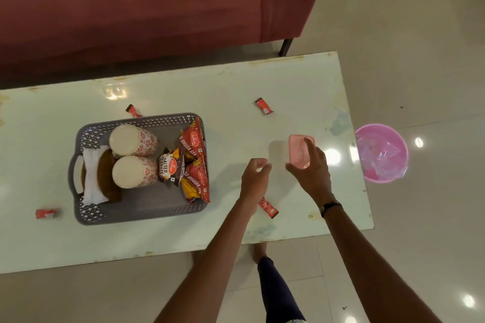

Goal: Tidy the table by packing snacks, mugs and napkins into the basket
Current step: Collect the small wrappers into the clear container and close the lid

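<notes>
Gripping a small pink box [301, 151] on the right part of the surface [288, 81], the right hand [313, 169] has thumb on the near edge and fingers over the far side, index finger lying across the top. Box looks translucent, lid or open top unclear. Left hand [256, 178] hovers just beside it, fingers loosely curled, holding nothing. Basket [136, 215] sits well to the left, already holding two mugs [131, 155] lying down, folded napkins [91, 178] and snack packets [194, 162]. Four small red wrappers [264, 106] lie loose on the surface around the basket. A pink bin [381, 153] stands on the floor past the right end.

Likely step: lift the box. To do it well, squeeze the long sides evenly, keep it level in case something is inside, lift straight up before carrying left. Free space in the basket is along its near side; set it there, clear of the mugs.
</notes>
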A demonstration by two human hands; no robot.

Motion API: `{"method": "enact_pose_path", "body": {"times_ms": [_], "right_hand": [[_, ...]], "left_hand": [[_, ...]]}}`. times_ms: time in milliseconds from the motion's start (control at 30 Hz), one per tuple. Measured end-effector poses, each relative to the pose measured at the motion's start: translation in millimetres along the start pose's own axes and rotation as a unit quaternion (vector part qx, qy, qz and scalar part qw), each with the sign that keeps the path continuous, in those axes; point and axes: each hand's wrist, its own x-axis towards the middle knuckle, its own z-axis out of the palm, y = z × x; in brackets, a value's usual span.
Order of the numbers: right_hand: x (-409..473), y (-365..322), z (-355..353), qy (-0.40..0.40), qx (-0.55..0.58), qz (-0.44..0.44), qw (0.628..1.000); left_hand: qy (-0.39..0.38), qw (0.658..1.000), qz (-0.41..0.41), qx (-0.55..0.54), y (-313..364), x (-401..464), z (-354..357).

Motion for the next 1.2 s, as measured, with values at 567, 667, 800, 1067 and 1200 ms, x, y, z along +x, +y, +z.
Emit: {"method": "enact_pose_path", "body": {"times_ms": [567,667,800,1067,1200], "right_hand": [[-36,-55,-20,-0.221,0.27,-0.001,0.937],[-33,-55,-29,-0.259,0.327,-0.006,0.909],[-26,-46,-34,-0.307,0.377,0.012,0.874],[-18,-31,-24,-0.322,0.422,0.045,0.846],[-9,-18,-14,-0.292,0.51,0.103,0.803]], "left_hand": [[-0.118,0.964,0.006,-0.236,10,1,-23],[-0.11,0.959,-0.002,-0.26,8,4,-27],[-0.14,0.938,-0.03,-0.316,1,12,-38],[-0.159,0.954,-0.045,-0.249,-4,35,-42],[-0.108,0.96,-0.071,-0.25,-9,45,-45]]}}
